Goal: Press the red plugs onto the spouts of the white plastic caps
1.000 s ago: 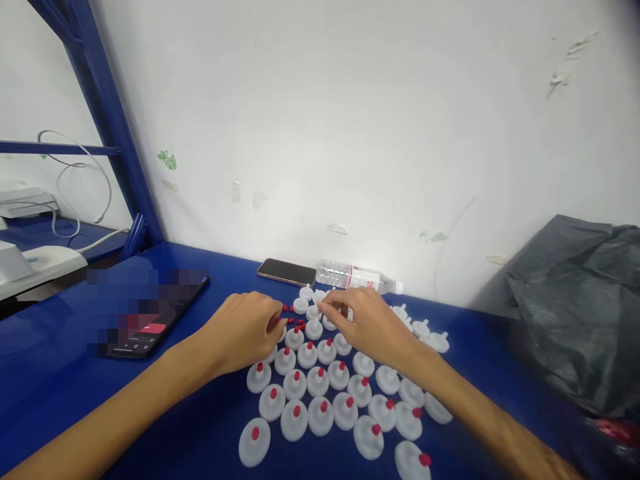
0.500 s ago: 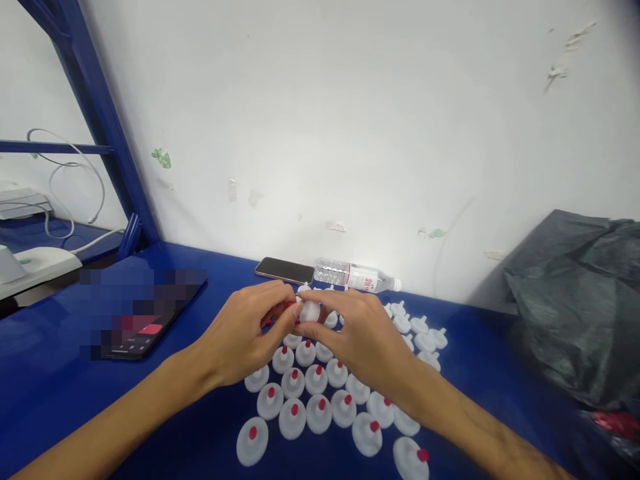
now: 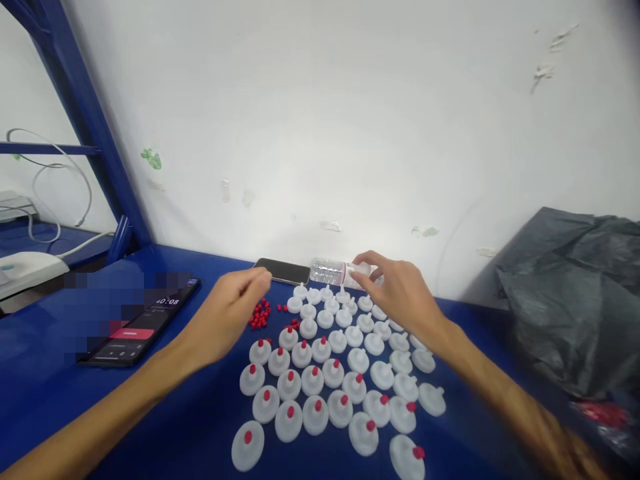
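Observation:
My left hand is closed, thumb against curled fingers, just above a small pile of red caps. What it holds, if anything, is hidden. My right hand pinches a whitish translucent disc between thumb and fingers, in front of the lying bottle. Below both hands, many white round discs with a short spout stand in loose rows on the blue table. Nearer ones, such as one capped disc, carry a red cap on the spout. Farther ones, like an uncapped disc, have a bare spout.
A clear plastic bottle lies along the wall beside a dark phone. Another phone with a lit screen lies at the left. A dark plastic bag stands at the right. A blue frame post rises at the left.
My hands were together over the discs with a white piece between them. They have parted: the left moved left, the right moved up and right with a disc. The red pile is now visible.

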A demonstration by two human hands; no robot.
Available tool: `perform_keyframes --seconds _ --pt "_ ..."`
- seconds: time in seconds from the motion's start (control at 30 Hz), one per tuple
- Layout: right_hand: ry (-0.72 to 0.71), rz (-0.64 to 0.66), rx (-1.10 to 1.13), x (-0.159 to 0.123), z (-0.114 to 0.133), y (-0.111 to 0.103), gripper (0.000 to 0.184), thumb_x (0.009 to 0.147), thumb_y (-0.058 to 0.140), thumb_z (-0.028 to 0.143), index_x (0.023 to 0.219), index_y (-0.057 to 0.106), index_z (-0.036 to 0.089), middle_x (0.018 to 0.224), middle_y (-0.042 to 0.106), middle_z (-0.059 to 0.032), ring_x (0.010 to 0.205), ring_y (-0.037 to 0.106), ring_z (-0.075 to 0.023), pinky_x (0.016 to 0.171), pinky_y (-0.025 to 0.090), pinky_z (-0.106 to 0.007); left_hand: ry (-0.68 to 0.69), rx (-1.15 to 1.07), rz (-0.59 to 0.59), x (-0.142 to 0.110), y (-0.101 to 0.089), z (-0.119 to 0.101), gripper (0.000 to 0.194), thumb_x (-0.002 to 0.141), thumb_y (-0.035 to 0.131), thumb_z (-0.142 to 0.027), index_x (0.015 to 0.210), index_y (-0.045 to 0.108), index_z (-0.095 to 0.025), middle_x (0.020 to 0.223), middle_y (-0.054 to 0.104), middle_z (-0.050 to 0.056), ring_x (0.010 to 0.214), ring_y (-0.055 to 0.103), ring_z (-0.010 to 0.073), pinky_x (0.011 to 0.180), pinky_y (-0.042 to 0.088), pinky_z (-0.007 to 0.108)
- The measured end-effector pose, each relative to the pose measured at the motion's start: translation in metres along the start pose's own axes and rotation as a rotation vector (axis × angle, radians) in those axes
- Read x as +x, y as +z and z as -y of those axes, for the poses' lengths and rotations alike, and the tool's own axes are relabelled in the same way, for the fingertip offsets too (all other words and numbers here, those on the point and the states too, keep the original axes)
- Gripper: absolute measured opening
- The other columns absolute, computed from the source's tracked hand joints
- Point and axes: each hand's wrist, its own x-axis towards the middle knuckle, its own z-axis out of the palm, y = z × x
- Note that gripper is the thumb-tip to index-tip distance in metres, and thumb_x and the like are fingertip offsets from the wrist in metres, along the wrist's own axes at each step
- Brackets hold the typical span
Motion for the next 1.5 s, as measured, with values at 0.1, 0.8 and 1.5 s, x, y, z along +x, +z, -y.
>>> perform_keyframes --seconds 0.1,0.8,1.5 --pt "0.034 0.099 0.140 0.006 -0.014 -0.008 0.022 0.095 0.058 0.044 0.103 0.070 0.027 0.095 0.078 -0.0015 0.082 0.072 -0.0194 0.075 0.049 -0.033 0.073 0.385 0.082 -0.001 0.006 0.009 0.030 0.096 0.045 -0.036 0.071 0.048 -0.022 0.069 0.052 -0.002 0.066 0.046 0.0161 0.060 0.030 0.030" --pt "-0.156 0.289 0.391 -0.010 0.025 -0.010 0.014 0.094 0.062 0.033 0.092 0.075 0.028 0.087 0.075 0.0048 0.079 0.066 -0.0122 0.071 0.049 -0.027 0.022 0.661 0.321 -0.002 0.004 0.007 0.016 0.084 0.049 -0.022 0.081 0.064 -0.026 0.082 0.070 0.000 0.075 0.060 0.0211 0.066 0.036 0.034" --pt "-0.230 0.344 0.369 0.006 0.090 -0.004 0.018 0.093 0.061 0.030 0.088 0.077 0.024 0.090 0.079 -0.0002 0.082 0.069 -0.0179 0.074 0.050 -0.031 0.006 0.545 0.362 0.003 -0.011 0.021 0.025 0.083 0.049 -0.018 0.079 0.073 -0.024 0.068 0.070 -0.001 0.059 0.056 0.0154 0.054 0.032 0.029"
